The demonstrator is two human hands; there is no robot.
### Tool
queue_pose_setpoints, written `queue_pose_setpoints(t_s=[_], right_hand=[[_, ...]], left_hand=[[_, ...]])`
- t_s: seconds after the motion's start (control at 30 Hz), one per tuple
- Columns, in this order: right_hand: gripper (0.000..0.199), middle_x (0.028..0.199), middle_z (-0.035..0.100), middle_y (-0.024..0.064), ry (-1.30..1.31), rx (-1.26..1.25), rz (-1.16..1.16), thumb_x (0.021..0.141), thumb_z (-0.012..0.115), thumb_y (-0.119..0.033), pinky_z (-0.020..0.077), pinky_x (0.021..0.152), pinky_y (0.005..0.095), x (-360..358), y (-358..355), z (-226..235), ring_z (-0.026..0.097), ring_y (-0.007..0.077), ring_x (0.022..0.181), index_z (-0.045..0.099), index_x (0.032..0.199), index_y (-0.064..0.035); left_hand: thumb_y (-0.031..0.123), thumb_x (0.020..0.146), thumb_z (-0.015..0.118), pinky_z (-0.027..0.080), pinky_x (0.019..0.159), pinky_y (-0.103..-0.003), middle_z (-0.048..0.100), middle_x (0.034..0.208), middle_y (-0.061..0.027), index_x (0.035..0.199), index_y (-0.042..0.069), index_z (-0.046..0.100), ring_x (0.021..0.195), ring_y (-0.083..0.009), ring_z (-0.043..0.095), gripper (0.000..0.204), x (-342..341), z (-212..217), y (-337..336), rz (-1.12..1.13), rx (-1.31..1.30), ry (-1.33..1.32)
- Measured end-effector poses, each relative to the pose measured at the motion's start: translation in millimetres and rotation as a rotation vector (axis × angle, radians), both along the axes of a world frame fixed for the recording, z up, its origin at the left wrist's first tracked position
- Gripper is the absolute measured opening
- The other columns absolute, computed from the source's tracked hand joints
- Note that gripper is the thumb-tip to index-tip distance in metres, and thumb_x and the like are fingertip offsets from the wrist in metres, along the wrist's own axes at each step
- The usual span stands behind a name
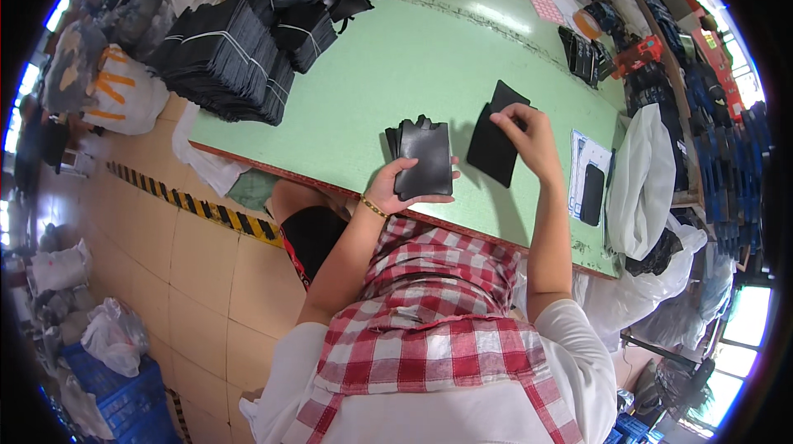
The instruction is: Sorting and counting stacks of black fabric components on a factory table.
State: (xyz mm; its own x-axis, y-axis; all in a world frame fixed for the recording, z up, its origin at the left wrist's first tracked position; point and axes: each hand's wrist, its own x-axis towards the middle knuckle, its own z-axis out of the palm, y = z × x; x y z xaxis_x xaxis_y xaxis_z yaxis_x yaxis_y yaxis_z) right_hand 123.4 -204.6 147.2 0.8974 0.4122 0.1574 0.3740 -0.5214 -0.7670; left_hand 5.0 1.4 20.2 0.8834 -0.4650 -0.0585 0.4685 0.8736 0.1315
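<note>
A small stack of thin black leather-like pieces (pixel 426 156) rests in my left hand (pixel 391 185). The thumb lies over its face and the fingertips show at its right edge. The pieces fan slightly at the upper left, and the top one is smooth and a little shiny. To the right, my right hand (pixel 530 135) has thumb and fingers pinched at the upper part of a black flat piece (pixel 494 151). Another black piece (pixel 512 95) shows partly behind those fingers. Whether the lower piece touches the table is hard to tell.
The green table (pixel 355 113) has large tied stacks of black pieces (pixel 223 56) at its far left. At its right lie a dark phone (pixel 592 194) on paper and a white plastic bag (pixel 643 184). Black bundles (pixel 585 57) and a tape roll (pixel 587 24) sit farther back.
</note>
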Motion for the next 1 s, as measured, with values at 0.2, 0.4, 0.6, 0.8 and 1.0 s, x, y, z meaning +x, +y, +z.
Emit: queue_pose_setpoints(t_s=[0.2,0.4,0.6,0.8,1.0], right_hand=[[0.02,0.071,0.057,-0.0041,0.197,0.333,0.167,0.089,0.063,-0.016,0.0378,0.059,0.019,-14,14,18,0.047,0.0025,0.067,0.064,0.082,0.003],[0.024,0.068,0.058,0.0002,0.24,0.28,0.165,0.087,0.066,-0.021,0.0407,0.059,0.0218,-17,51,-41,0.05,0.0049,0.066,0.065,0.082,0.002],[0.022,0.085,0.062,0.014,-0.086,0.031,0.001,0.082,0.068,-0.022,0.046,0.072,0.0354,-24,53,-57,0.057,0.0262,0.081,0.064,0.086,-0.001],[0.065,0.098,0.058,0.0186,-0.195,-0.618,-0.62,0.07,0.072,-0.054,0.0465,0.08,0.0449,31,-58,-97,0.054,0.0356,0.097,0.058,0.099,0.0013],[0.067,0.091,0.06,0.0154,0.038,-0.482,-0.696,0.063,0.076,-0.058,0.0474,0.074,0.0393,33,-88,-114,0.058,0.0292,0.083,0.06,0.09,0.0012]], left_hand=[[0.062,0.086,0.044,0.032,0.095,-0.071,0.038,0.14,-0.0199,0.144,0.014,0.025,0.124,-0.0444,0.042,0.077,4,9,0,0.027,-0.019,-0.143],[0.072,0.084,0.035,0.034,0.09,-0.073,0.037,0.14,-0.0211,0.145,0.016,0.021,0.125,-0.0499,0.038,0.085,5,-2,0,0.003,-0.081,-0.068],[0.063,0.089,0.039,0.037,0.089,-0.071,0.031,0.141,-0.0266,0.145,0.012,0.022,0.127,-0.0526,0.031,0.077,1,0,2,-0.028,0.065,-0.053],[0.062,0.09,0.038,0.044,0.088,-0.065,0.04,0.134,-0.0262,0.142,0.01,0.028,0.121,-0.046,0.044,0.074,5,4,-2,-0.021,-0.044,-0.108],[0.066,0.086,0.04,0.044,0.089,-0.064,0.041,0.134,-0.0259,0.142,0.011,0.029,0.12,-0.0453,0.045,0.079,5,6,-2,-0.008,-0.035,-0.105]])
